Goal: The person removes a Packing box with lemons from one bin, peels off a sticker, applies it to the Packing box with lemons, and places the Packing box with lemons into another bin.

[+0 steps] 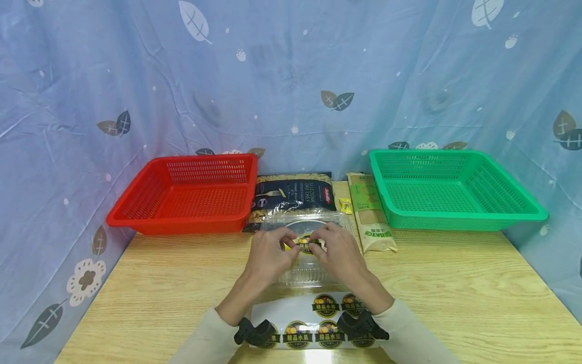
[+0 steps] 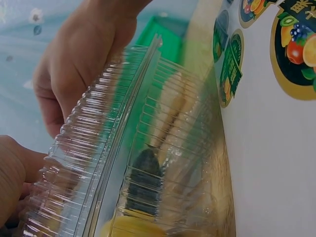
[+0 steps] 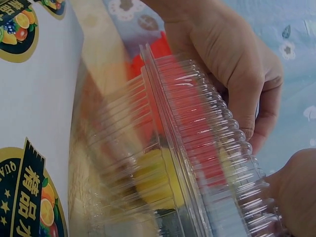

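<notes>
A clear plastic clamshell box (image 1: 302,278) sits in the middle of the table with its lid down. Over the lid, my left hand (image 1: 271,250) pinches the left side of a round black-and-gold fruit sticker (image 1: 304,244) between thumb and index finger. My right hand (image 1: 338,253) pinches the same sticker's right side. Through the box wall in the right wrist view shows a rounded yellow item (image 3: 158,177); a dark item (image 2: 144,182) shows through it in the left wrist view. In front of the box lies a white sheet of matching stickers (image 1: 286,311), partly under my wrists.
A red basket (image 1: 182,225) stands at the back left and a green basket (image 1: 464,221) at the back right. Between them lie a dark pasta bag (image 1: 295,194), a small yellow packet (image 1: 345,205) and a green-and-tan noodle packet (image 1: 370,212). A blue curtain (image 1: 291,76) hangs behind.
</notes>
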Action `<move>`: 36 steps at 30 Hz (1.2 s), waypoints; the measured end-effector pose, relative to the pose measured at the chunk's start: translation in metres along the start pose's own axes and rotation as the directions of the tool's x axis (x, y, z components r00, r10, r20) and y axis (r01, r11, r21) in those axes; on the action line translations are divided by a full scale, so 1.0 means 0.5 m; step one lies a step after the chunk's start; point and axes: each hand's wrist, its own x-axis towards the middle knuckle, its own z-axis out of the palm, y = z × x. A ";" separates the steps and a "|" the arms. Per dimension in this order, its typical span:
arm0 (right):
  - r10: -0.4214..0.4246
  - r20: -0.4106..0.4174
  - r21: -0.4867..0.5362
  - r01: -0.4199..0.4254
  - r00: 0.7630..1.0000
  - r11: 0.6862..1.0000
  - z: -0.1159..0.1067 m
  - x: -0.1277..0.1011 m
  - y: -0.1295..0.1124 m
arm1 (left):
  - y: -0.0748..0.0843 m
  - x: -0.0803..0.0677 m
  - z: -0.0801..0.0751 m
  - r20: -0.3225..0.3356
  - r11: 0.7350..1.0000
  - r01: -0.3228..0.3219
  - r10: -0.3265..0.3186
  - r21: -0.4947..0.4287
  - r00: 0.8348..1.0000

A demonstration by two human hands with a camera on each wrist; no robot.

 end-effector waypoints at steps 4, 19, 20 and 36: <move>-0.029 -0.007 -0.022 0.029 1.000 0.999 0.000 -0.001 -0.001 | -0.001 0.000 -0.001 0.003 1.000 0.000 0.000 -0.005 1.000; -0.025 0.018 -0.054 0.026 1.000 0.998 -0.002 -0.003 -0.003 | -0.006 -0.003 -0.035 -0.045 0.998 0.034 -0.036 -0.052 0.998; -0.026 0.017 -0.051 0.027 1.000 0.998 -0.002 -0.003 -0.004 | -0.006 -0.003 -0.039 -0.051 0.998 0.047 -0.050 -0.052 0.997; -0.013 -0.235 0.289 0.083 0.972 0.954 -0.032 -0.004 0.001 | -0.038 0.011 -0.102 -0.013 0.956 0.291 -0.292 -0.041 0.956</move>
